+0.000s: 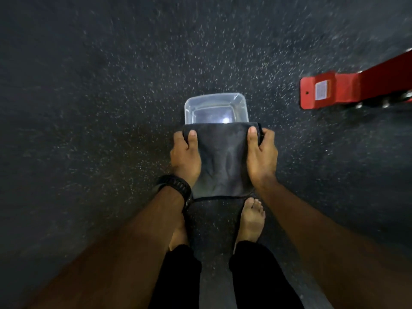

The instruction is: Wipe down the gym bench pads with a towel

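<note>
View straight down from the head. The left hand (185, 157) and right hand (263, 155) each grip one upper corner of a dark towel (223, 161). The thumbs lie on its near face and the fingers curl round its side edges. The towel is stretched flat between the two hands and hangs down past the wrists, and its lower hem ends just above the toes.

Just beyond the fingertips a clear plastic tub (215, 108) stands on the floor (89, 108). The towel's top edge covers the tub's near rim in this view. A bright glint shows on the tub's bottom; whether it holds water cannot be told.

The floor is dark rubber with pale flecks and fills the whole field around both hands. Well off to the right of the right hand and farther out, the end of a red metal frame (343, 90) rests on the floor and carries a white label (321, 91).

A black watch (176, 186) sits on the left wrist. Below the hands are bare feet (252, 219) and black trousers (256, 275).
</note>
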{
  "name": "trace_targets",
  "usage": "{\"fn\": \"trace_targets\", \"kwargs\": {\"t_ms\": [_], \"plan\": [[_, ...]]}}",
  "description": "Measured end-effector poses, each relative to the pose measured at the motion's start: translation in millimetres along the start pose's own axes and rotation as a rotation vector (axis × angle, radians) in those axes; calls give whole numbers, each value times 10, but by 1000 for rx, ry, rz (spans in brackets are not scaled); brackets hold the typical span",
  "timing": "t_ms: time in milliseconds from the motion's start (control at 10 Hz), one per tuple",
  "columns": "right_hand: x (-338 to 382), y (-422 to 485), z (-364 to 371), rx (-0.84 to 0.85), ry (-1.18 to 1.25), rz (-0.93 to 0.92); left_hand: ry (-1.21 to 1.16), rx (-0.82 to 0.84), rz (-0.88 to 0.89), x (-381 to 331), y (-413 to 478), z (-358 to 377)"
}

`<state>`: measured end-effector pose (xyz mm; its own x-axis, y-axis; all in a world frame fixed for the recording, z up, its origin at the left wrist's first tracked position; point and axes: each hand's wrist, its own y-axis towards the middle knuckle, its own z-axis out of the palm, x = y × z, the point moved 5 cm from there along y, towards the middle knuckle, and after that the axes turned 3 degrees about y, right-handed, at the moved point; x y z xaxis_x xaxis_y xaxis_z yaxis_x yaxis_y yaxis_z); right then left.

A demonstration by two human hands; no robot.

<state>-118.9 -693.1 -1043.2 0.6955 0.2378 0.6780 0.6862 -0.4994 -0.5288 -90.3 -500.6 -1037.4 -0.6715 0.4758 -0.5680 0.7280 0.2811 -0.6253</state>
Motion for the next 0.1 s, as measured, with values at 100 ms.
{"fn": "trace_targets", "kwargs": {"t_ms": [100], "plan": [[-177, 321, 222, 21, -38, 0, -17, 112, -71, 175, 308, 269]]}}
